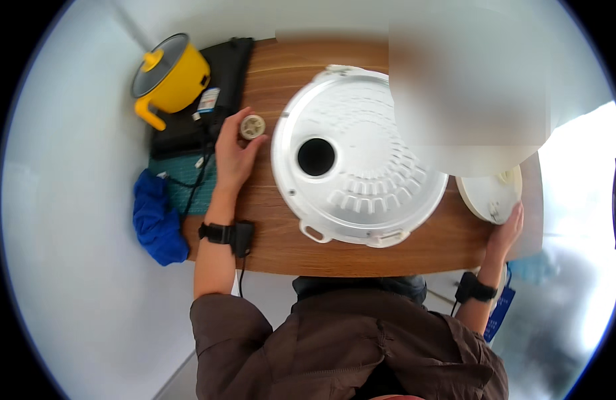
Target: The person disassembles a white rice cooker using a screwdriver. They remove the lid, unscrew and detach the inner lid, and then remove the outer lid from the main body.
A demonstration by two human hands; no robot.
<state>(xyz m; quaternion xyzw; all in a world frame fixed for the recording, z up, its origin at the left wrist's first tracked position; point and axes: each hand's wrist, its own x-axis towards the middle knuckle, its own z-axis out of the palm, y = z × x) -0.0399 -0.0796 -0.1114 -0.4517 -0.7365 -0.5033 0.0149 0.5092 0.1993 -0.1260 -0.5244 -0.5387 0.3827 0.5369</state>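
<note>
My left hand (236, 155) is closed around a small round cream plastic cap (253, 126) with a spoked pattern on its face, left of a large round lid. That lid (361, 157) lies on the table with its silvery metal side up. It has a dark round hole (316, 157), pressed ridges and white plastic lugs along its rim. At the right, my right hand (510, 230) grips the near edge of a white shallow round plastic part (478, 195). Small details inside this part are too fine to make out. A blurred patch hides the large lid's far right side.
A yellow pot (181, 77) with a grey lid stands on a black case (229, 73) at the far left. Blue cloth (158, 217) hangs over the left edge beside a green cutting mat (185, 175) and black cables. Wooden table (275, 257) shows along the front.
</note>
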